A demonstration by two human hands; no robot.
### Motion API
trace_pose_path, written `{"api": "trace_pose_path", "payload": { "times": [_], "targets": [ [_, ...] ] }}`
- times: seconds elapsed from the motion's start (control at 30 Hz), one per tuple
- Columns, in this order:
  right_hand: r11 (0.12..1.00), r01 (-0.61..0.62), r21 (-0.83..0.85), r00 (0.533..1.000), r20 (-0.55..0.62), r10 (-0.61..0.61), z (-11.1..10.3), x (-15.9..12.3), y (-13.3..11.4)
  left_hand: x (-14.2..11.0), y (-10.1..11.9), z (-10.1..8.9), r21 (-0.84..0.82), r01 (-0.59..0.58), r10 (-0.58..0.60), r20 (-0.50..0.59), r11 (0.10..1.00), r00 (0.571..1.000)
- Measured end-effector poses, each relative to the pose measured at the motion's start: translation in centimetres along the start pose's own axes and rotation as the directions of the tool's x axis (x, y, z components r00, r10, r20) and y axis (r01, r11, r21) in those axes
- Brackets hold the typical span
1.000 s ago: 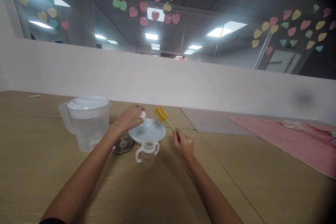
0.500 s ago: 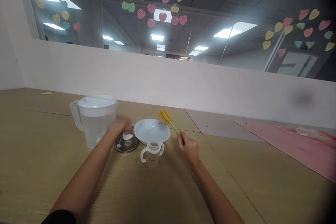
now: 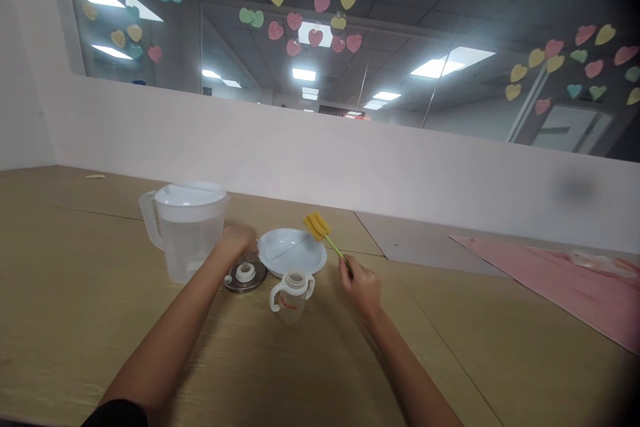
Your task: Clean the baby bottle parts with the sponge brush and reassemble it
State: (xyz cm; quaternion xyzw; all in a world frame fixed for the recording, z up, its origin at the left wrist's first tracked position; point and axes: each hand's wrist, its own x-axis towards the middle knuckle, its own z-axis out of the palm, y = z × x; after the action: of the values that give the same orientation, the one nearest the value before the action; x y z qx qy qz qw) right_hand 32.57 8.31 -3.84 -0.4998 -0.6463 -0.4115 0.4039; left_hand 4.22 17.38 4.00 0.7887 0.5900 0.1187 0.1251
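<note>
Right hand (image 3: pixel 361 288) is closed around the thin green handle of a sponge bottle brush (image 3: pixel 316 227), with the yellow sponge head sticking up just past the rim of a white plate (image 3: pixel 310 240). Left hand (image 3: pixel 236 240) is curled downward right by a round metal disc (image 3: pixel 235 282) with a white fitting (image 3: pixel 245 272) in the middle, but can't really tell if it's gripping anything. That disc sits between a clear plastic pitcher (image 3: pixel 187 247) with a white lid and the plate. Just in front of the plate there's a two-handled baby cup (image 3: pixel 293 300) with red lettering. All of it's on a wooden table (image 3: pixel 75 267), with a pink mat (image 3: pixel 545 287) off to the right and paper hearts (image 3: pixel 315 38) on the glass beyond a white partition (image 3: pixel 300 153).
</note>
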Motion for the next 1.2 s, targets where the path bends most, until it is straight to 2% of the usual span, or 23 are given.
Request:
{"api": "trace_pose_path", "payload": {
  "times": [0.1, 0.17, 0.23, 0.33, 0.43, 0.5, 0.57, 0.63, 0.73, 0.83, 0.97, 1.07, 1.2],
  "targets": [
    [1.0, 0.005, 0.006, 1.0, 0.003, -0.005, 0.0, 0.0, 0.0, -1.7, 1.9, -1.5, -0.021, -0.096, 0.096, -0.013, 0.995, 0.995],
    [1.0, 0.002, 0.009, 1.0, 0.009, -0.002, 0.0, 0.0, 0.0, -3.2, 3.8, -1.7, -0.16, -0.278, 0.283, 0.011, 0.947, 0.959],
    [1.0, -0.003, 0.004, 1.0, 0.014, 0.003, -0.1, 0.0, -0.1, -4.7, 5.7, -1.1, -0.232, -0.378, 0.402, 0.067, 0.896, 0.913],
    [1.0, -0.008, -0.008, 1.0, 0.024, 0.008, -0.2, 0.1, -0.1, -6.2, 8.0, 0.6, -0.125, -0.422, 0.433, 0.082, 0.898, 0.898],
    [1.0, -0.009, -0.006, 1.0, 0.026, 0.009, -0.3, 0.1, 0.0, -6.8, 8.9, 1.8, 0.024, -0.428, 0.421, 0.141, 0.903, 0.896],
    [1.0, -0.005, 0.005, 1.0, 0.018, 0.005, -0.3, 0.1, 0.0, -6.8, 8.9, 1.8, 0.039, -0.436, 0.421, 0.199, 0.899, 0.885],
    [1.0, -0.003, 0.017, 1.0, 0.009, 0.003, -0.3, 0.1, 0.0, -6.7, 8.5, 1.2, -0.026, -0.461, 0.455, 0.221, 0.887, 0.863],
    [1.0, -0.013, 0.019, 1.0, 0.0, 0.013, -0.3, 0.1, 0.0, -6.5, 7.8, 0.2, -0.128, -0.504, 0.519, 0.168, 0.854, 0.838],
    [0.998, -0.057, 0.023, 0.998, -0.019, 0.058, -0.4, 0.2, -0.1, -6.0, 6.7, -1.5, -0.237, -0.562, 0.574, -0.022, 0.792, 0.818],
    [0.991, -0.106, 0.079, 0.994, -0.011, 0.107, -0.7, 0.2, -0.3, -4.8, 5.5, -2.3, -0.26, -0.575, 0.543, -0.192, 0.775, 0.818],
    [0.974, -0.13, 0.184, 0.991, 0.0, 0.132, -1.3, 0.3, -0.8, -2.8, 4.2, -1.9, -0.252, -0.537, 0.44, -0.352, 0.805, 0.826],
    [0.968, -0.06, 0.244, 0.998, 0.01, 0.059, -1.5, 0.5, -1.2, -1.7, 3.9, -1.2, -0.18, -0.526, 0.412, -0.436, 0.832, 0.8],
    [0.966, 0.04, 0.255, 0.999, 0.015, -0.045, -1.3, 0.6, -1.4, -1.1, 3.8, -0.7, 0.037, -0.523, 0.473, -0.484, 0.852, 0.736]
  ]
}}
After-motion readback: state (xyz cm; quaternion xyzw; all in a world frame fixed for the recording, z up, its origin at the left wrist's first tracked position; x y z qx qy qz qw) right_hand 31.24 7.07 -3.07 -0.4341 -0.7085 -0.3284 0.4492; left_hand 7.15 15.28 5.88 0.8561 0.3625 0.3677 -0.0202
